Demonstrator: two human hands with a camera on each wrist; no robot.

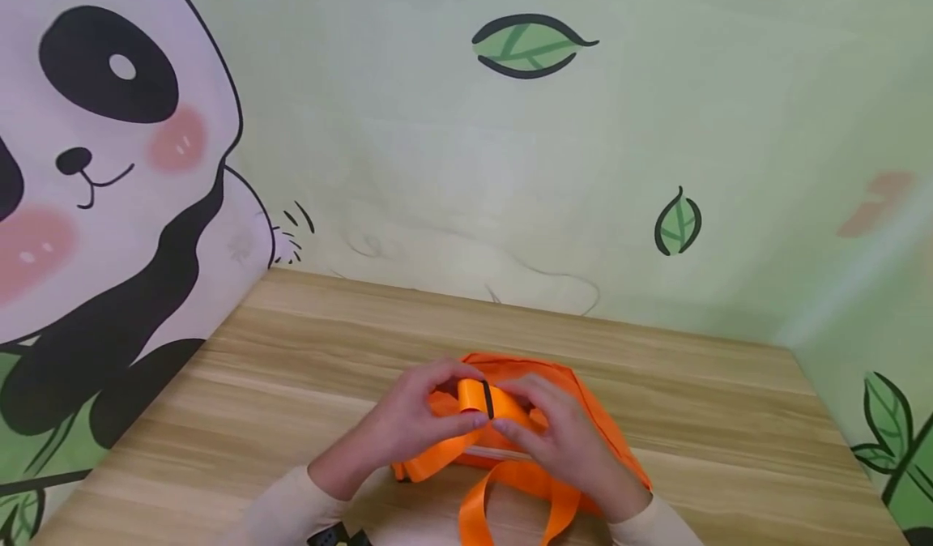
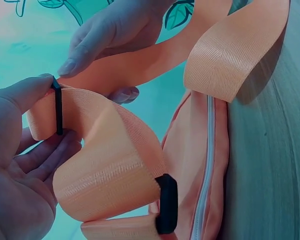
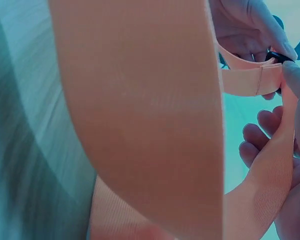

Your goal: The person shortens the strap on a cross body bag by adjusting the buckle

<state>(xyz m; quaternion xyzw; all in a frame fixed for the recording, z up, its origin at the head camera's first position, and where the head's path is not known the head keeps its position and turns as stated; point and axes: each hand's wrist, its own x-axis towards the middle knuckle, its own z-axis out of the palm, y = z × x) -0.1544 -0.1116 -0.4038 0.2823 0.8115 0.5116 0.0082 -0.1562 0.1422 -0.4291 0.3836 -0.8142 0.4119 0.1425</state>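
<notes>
An orange webbing strap (image 1: 510, 403) runs through a narrow black slider buckle (image 1: 488, 400), held up above an orange zippered bag (image 1: 608, 428). My left hand (image 1: 408, 416) pinches the strap at the slider between thumb and fingers. From the other side, my right hand (image 1: 564, 432) grips the strap, its thumb close to the slider. In the left wrist view the strap forms a loop through the slider (image 2: 59, 110), and a second black buckle (image 2: 167, 204) sits lower on the strap. Nearer my body, a loose strap loop (image 1: 475, 514) hangs down. The hands partly hide the bag.
The bag lies on a wood-grain table (image 1: 321, 327). Behind stands a pale green wall (image 1: 408, 125) with printed leaves, and a panda picture (image 1: 109, 270) covers the left side. A small black object (image 1: 331, 535) shows at the bottom edge by the left sleeve.
</notes>
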